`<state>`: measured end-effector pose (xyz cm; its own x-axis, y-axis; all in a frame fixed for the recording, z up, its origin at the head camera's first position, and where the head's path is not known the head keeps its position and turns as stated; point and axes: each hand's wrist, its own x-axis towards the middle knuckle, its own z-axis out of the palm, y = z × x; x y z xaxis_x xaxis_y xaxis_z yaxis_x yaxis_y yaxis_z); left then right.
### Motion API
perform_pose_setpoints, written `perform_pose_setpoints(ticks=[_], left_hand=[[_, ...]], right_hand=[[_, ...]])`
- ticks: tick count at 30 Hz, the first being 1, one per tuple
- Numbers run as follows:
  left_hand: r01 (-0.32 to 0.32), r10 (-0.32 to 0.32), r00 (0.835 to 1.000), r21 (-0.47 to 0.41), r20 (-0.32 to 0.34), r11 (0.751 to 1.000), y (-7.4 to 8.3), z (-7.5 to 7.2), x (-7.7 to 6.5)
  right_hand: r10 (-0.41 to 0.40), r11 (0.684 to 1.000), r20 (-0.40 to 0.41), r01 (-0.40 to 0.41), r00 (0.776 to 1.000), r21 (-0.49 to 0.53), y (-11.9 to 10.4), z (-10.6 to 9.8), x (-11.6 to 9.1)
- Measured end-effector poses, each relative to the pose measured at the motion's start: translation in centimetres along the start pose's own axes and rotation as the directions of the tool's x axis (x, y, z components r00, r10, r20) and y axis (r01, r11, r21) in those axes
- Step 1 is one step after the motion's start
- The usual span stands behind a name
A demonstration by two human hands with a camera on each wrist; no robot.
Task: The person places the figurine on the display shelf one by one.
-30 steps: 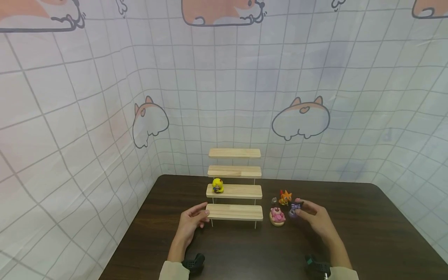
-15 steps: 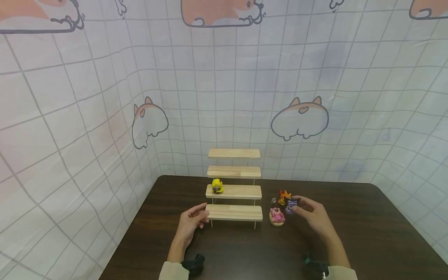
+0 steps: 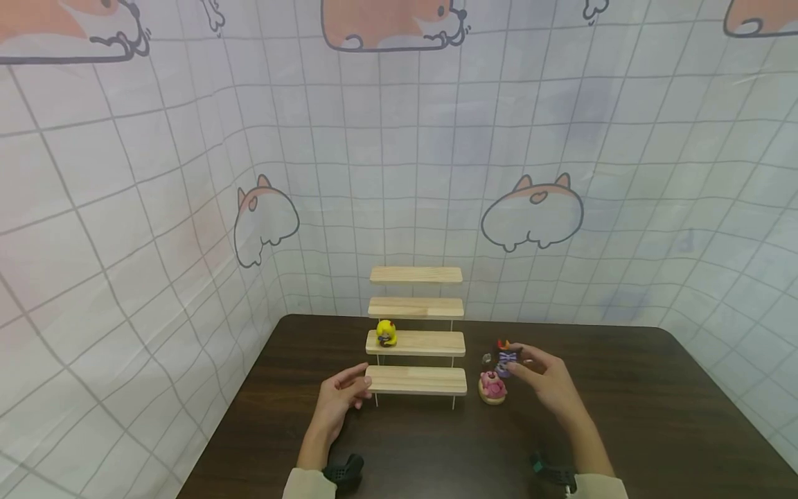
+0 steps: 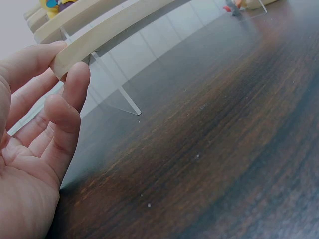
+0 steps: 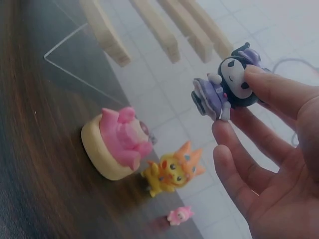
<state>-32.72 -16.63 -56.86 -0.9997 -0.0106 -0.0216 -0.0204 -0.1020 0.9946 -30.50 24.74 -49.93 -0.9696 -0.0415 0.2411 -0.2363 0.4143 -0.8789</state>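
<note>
My left hand pinches the left end of the lowest plank of a tiered wooden display stand; the left wrist view shows thumb and fingertips at that plank end. Between thumb and fingers of my right hand is a small figurine in purple and black, tipped sideways in the right wrist view and raised off the table. Near it stand a pink figurine on a cream base, a yellow-orange figurine and a tiny pink one. From the head, the yellow-orange one is mostly hidden.
A yellow-haired figurine sits at the left of the stand's second plank from the bottom. A tiny clear-looking item lies right of the stand. The dark wooden table ends at a grid-patterned cloth backdrop.
My right hand has carried the purple-black figurine leftward toward the stand, now overlapping the yellow-orange figurine in the head view. My left hand keeps its place on the plank.
</note>
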Motion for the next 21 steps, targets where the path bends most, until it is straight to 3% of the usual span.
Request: perform_pose_setpoints(ticks=[12,21], left_hand=[[0.003,-0.003,1.000,0.004,0.008,1.000,0.0,0.0,-0.1],[0.002,-0.002,1.000,-0.010,0.000,1.000,0.1,0.0,0.0]], right_hand=[[-0.085,0.996,-0.016,0.085,0.996,0.008,-1.9,1.4,-0.1],[-0.065,0.993,0.018,0.063,0.998,0.102,-3.8,4.0,0.0]])
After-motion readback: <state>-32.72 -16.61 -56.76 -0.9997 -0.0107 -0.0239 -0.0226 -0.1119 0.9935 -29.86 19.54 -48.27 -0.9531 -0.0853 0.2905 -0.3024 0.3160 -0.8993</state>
